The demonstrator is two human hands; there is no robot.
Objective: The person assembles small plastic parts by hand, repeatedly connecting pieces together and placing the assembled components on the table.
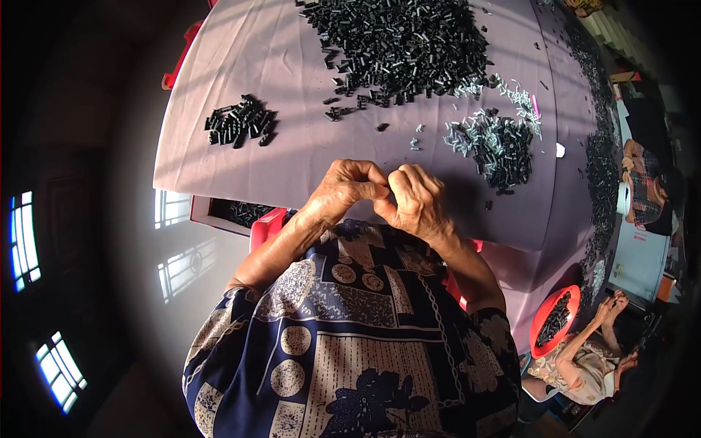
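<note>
So the person at the bench point(241, 157), which is covered in a pale lilac cloth, has both hands pulled in close to the near edge, right above their patterned navy-and-cream shirt point(343, 343). The left hand point(342, 191) and right hand point(416, 198) are pressed together fingertip to fingertip, pinching at the same spot between them. Whatever they're pinching is too small and too hidden by the fingers for me to make out, so I can't tell what's clamped in there, if anything. Straight ahead of the hands, further across the cloth, sits the big heap of small black plastic pieces point(401, 44), spread wide with strays trailing off its near edge. Off to the right of the hands there's a mixed pile of black pieces and little silvery metal bits point(496, 142), nearer than the big heap. Way over on the left side of the cloth is a small tidy cluster of black pieces point(239, 121), well apart from everything else. Under the left edge of the bench you can see an open box with dark pieces inside point(237, 213). Down in the lower right, another person's hands point(610, 310) are by a red bowl holding more black pieces point(555, 320).
</note>
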